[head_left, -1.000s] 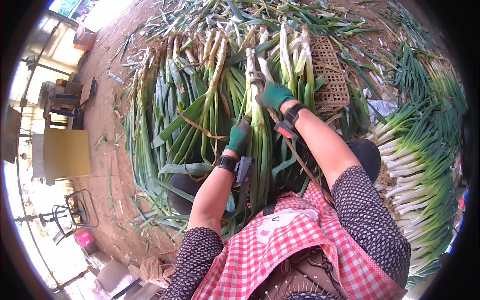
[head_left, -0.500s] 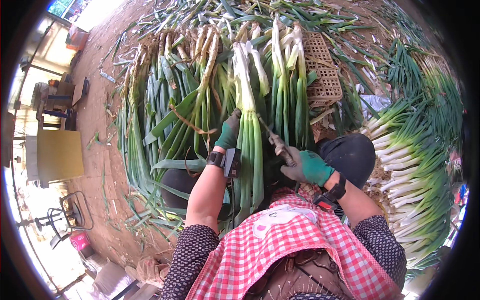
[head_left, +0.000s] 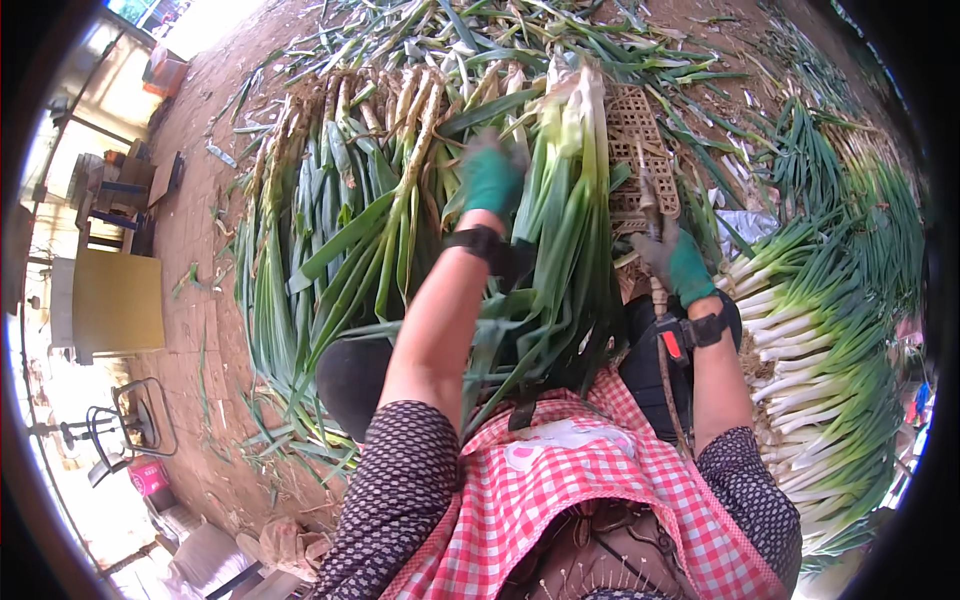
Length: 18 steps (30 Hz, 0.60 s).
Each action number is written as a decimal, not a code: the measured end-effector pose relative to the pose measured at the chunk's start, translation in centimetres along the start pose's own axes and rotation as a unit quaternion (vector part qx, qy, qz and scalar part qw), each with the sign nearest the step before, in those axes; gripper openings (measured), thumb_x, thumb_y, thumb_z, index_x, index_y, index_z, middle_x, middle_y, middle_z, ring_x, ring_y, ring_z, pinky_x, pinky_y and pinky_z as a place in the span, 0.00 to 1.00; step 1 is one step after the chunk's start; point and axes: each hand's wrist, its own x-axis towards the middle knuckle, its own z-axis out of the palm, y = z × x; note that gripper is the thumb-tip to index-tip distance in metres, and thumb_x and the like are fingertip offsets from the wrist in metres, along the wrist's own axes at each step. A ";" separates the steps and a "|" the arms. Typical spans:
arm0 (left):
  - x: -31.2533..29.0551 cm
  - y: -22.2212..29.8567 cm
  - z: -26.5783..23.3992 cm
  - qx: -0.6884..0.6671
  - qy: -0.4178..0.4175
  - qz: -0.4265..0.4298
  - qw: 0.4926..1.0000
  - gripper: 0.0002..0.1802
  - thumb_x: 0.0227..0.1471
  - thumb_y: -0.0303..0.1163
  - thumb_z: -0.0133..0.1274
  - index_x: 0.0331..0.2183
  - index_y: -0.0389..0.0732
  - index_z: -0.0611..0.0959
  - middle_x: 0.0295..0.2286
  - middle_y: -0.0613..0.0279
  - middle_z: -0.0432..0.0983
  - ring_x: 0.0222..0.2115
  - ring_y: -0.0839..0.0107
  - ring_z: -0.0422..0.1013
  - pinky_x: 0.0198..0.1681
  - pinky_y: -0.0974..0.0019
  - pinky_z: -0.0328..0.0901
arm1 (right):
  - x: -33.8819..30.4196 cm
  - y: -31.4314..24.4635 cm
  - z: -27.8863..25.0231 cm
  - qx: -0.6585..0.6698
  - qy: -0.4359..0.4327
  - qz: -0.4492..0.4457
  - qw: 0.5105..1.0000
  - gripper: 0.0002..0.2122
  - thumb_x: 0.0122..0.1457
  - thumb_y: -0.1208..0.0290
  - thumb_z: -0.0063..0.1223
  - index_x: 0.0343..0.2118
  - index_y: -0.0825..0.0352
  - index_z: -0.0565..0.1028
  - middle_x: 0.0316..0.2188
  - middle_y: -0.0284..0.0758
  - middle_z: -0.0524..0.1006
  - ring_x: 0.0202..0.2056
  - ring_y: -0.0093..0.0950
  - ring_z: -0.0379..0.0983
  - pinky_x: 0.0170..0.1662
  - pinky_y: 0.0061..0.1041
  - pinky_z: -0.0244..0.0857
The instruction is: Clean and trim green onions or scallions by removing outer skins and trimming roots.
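Note:
In front of me lies a row of leeks [head_left: 330, 200], roots pointing away, many with brown outer leaves. Right of them rests a group of leeks with bare pale stems [head_left: 578, 115] and green leaves toward me. My left hand [head_left: 490, 175], in a green glove, is over the leeks between these two groups. Motion smears its fingers, and I cannot make out whether they grip a leek. My right hand [head_left: 680, 265], also gloved, is closed round a thin-nozzled blow gun [head_left: 649, 200] with a hose. Its nozzle points away, over the plastic crate.
A tan lattice plastic crate [head_left: 628, 130] stands beyond my right knee. To the right is a long stack of white-stemmed leeks [head_left: 800, 370]. Loose leaves [head_left: 480, 35] litter the ground ahead. A yellow board [head_left: 118, 305] and a metal-framed chair [head_left: 140, 420] are at the left.
My left hand has moved away from me, and the peeled leek it held at centre is gone from there. My right hand has moved right and away with the blow gun.

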 end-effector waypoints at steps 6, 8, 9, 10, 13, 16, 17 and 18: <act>-3.7 -10.5 -11.5 0.430 -0.061 0.002 0.901 0.26 0.36 0.51 0.62 0.37 0.45 0.81 0.37 0.53 0.78 0.38 0.56 0.74 0.41 0.57 0.68 | -3.7 -0.6 -1.1 0.079 -0.103 0.049 0.990 0.26 0.50 0.54 0.56 0.46 0.70 0.69 0.29 0.46 0.76 0.31 0.39 0.75 0.35 0.35 0.66; -4.2 -11.2 -12.8 0.400 -0.136 -0.032 0.906 0.26 0.36 0.51 0.62 0.35 0.44 0.81 0.35 0.52 0.77 0.38 0.56 0.74 0.40 0.56 0.68 | -5.0 -3.3 -0.2 0.049 -0.131 -0.032 0.990 0.26 0.49 0.55 0.57 0.48 0.67 0.68 0.29 0.45 0.76 0.31 0.38 0.75 0.36 0.34 0.66; -4.1 -10.9 -13.2 0.367 -0.206 -0.067 0.904 0.25 0.35 0.50 0.62 0.34 0.43 0.82 0.34 0.50 0.77 0.37 0.55 0.74 0.40 0.55 0.68 | -5.1 -3.9 0.7 0.052 -0.130 -0.028 0.990 0.26 0.49 0.55 0.57 0.48 0.67 0.68 0.29 0.45 0.76 0.31 0.38 0.75 0.36 0.34 0.66; -3.7 -10.5 -13.4 0.369 -0.209 -0.064 0.903 0.25 0.35 0.50 0.62 0.34 0.43 0.82 0.34 0.50 0.77 0.37 0.55 0.74 0.40 0.55 0.68 | -5.0 -4.3 1.9 0.064 -0.170 -0.038 0.983 0.26 0.49 0.56 0.57 0.48 0.66 0.68 0.29 0.45 0.76 0.32 0.39 0.75 0.36 0.35 0.66; -1.7 -9.7 -13.9 0.176 -0.238 -0.030 0.955 0.24 0.34 0.48 0.62 0.28 0.36 0.82 0.28 0.45 0.77 0.30 0.53 0.75 0.36 0.55 0.67 | -4.8 -6.9 4.0 0.103 -0.227 -0.078 0.965 0.26 0.48 0.57 0.57 0.48 0.65 0.68 0.29 0.45 0.76 0.33 0.39 0.75 0.37 0.34 0.66; 1.0 -4.9 -12.6 0.053 -0.249 -0.049 0.966 0.25 0.36 0.48 0.61 0.28 0.34 0.82 0.24 0.48 0.78 0.26 0.56 0.75 0.33 0.58 0.68 | -4.1 -8.2 5.1 0.108 -0.261 -0.086 0.955 0.26 0.48 0.58 0.56 0.49 0.67 0.67 0.31 0.45 0.76 0.34 0.37 0.75 0.38 0.33 0.66; 2.0 -4.6 -12.1 0.053 -0.248 -0.049 0.966 0.25 0.36 0.48 0.61 0.28 0.34 0.82 0.24 0.48 0.78 0.26 0.56 0.75 0.33 0.58 0.68 | -3.9 -8.6 5.5 0.130 -0.269 -0.080 0.951 0.26 0.48 0.58 0.56 0.48 0.67 0.67 0.31 0.45 0.76 0.33 0.36 0.75 0.38 0.32 0.66; 3.0 -4.3 -11.5 0.013 -0.229 -0.077 0.970 0.24 0.38 0.48 0.60 0.27 0.33 0.82 0.23 0.49 0.78 0.25 0.57 0.75 0.31 0.59 0.68 | -3.7 -8.8 5.9 0.151 -0.274 -0.074 0.947 0.26 0.48 0.58 0.56 0.48 0.68 0.68 0.31 0.45 0.76 0.33 0.35 0.74 0.39 0.32 0.66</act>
